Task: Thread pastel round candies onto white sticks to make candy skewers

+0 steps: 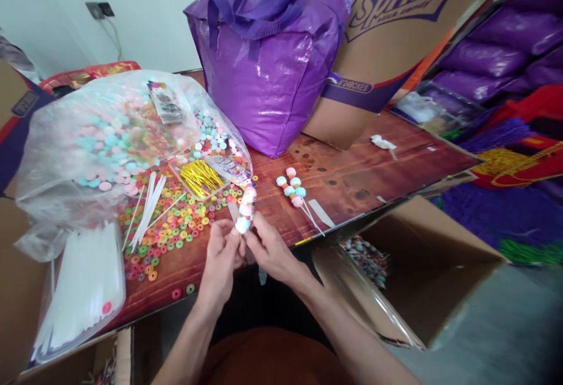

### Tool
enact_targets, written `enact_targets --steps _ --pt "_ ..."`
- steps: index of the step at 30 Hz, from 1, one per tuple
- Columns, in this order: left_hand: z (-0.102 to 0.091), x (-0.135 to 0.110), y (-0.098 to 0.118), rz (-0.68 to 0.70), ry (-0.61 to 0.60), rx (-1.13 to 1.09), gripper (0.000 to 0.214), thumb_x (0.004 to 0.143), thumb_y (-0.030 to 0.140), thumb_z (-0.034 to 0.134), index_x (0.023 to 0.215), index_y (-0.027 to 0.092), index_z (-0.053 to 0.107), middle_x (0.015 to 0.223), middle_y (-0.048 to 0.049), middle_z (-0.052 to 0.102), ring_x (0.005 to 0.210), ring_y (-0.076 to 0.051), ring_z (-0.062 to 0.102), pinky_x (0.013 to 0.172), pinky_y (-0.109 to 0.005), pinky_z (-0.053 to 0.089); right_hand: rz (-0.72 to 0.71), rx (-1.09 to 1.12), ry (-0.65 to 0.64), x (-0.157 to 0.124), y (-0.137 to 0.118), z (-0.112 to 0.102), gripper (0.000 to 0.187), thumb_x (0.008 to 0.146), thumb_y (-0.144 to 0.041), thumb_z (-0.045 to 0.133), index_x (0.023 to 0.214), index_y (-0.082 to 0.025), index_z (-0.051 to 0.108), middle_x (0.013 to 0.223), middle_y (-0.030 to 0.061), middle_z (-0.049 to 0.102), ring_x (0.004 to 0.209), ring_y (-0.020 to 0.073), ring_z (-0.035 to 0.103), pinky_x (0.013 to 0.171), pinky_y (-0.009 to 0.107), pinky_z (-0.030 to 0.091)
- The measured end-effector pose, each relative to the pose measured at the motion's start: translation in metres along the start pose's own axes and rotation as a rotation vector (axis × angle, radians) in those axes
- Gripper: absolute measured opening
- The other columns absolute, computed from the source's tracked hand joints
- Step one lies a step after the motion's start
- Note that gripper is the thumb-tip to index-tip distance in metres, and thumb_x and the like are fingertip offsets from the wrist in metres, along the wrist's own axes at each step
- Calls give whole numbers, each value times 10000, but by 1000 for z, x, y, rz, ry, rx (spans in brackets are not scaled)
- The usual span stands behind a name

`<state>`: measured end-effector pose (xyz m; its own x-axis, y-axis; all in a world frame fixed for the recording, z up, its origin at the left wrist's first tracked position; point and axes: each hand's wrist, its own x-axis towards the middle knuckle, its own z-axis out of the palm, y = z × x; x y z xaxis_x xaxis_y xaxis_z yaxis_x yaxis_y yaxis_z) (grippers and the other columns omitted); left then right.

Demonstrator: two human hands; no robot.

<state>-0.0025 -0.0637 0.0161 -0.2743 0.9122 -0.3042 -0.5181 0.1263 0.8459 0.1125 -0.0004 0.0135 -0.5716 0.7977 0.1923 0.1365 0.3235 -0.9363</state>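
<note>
At the table's front edge, both my hands hold a candy skewer of pink, white and blue pieces in a printed clear wrapper. The fingers of my left hand pinch its lower end, and my right hand grips the same end from the other side. The stick below is mostly hidden by my fingers. To the right, two bare candy skewers lie on the table with their white sticks toward me. Ring-shaped candies are scattered to the left, beside a clear tray of gold twist ties.
A large clear bag of pastel candies covers the back left. White sticks fill a container at the front left. A purple bag stands at the back. An open cardboard box with wrapped items sits below the table's right edge.
</note>
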Motion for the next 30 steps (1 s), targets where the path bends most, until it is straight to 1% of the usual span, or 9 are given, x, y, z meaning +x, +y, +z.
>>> enact_targets --steps 3,6,9,12,17,20,23,27,30 --pt "3 -1 -11 192 90 168 264 846 429 702 938 187 652 731 6 605 639 -99 523 581 -179 429 54 -154 67 -3 -1 4 58 921 -195 426 872 -220 442 766 -11 529 676 152 504 640 278 407" --pt "1 1 -16 192 59 192 262 813 391 739 960 176 710 891 -43 682 808 -153 613 766 -243 497 106 -194 85 -5 0 4 70 893 -193 442 831 -224 431 744 -16 543 659 151 510 610 269 391" --pt "-1 6 -17 108 71 100 286 735 375 808 891 154 715 740 -6 648 619 -97 552 631 -213 472 171 -86 93 -7 4 4 110 910 -222 452 800 -224 452 685 -35 540 610 137 512 575 251 397" --pt "-2 12 -14 -72 68 -99 334 652 344 872 816 132 673 621 41 564 460 -17 363 453 -148 310 142 4 145 -11 9 4 196 965 -256 433 791 -215 513 665 -31 562 596 130 545 572 244 436" --pt "2 18 -4 -290 33 -306 425 537 220 937 783 123 604 656 46 548 473 4 378 425 -111 265 -234 -310 251 -20 13 -4 301 998 -180 399 1026 -214 697 1033 86 692 933 182 650 816 300 505" --pt "7 16 1 -370 19 -354 455 530 193 940 810 124 588 670 56 536 473 9 388 415 -100 262 -366 -512 276 -22 15 -11 277 991 -184 462 979 -235 733 982 83 719 843 185 640 766 313 495" --pt "13 11 2 -411 -14 -391 473 553 209 934 851 147 573 697 65 534 477 8 404 409 -96 265 -434 -571 324 -20 16 -14 255 982 -181 473 929 -220 720 916 91 715 796 196 617 723 329 479" --pt "19 8 -6 -337 -4 -332 428 612 254 910 891 192 591 704 72 552 513 -19 473 448 -119 357 -366 -527 346 -18 13 -6 249 965 -179 424 898 -200 664 859 100 670 779 209 603 722 349 480" --pt "24 10 -10 -279 -38 -271 399 649 330 888 943 196 653 853 11 656 732 -105 628 629 -202 511 -225 -414 418 -22 7 0 206 956 -183 414 872 -200 601 806 70 625 742 192 583 706 330 474"
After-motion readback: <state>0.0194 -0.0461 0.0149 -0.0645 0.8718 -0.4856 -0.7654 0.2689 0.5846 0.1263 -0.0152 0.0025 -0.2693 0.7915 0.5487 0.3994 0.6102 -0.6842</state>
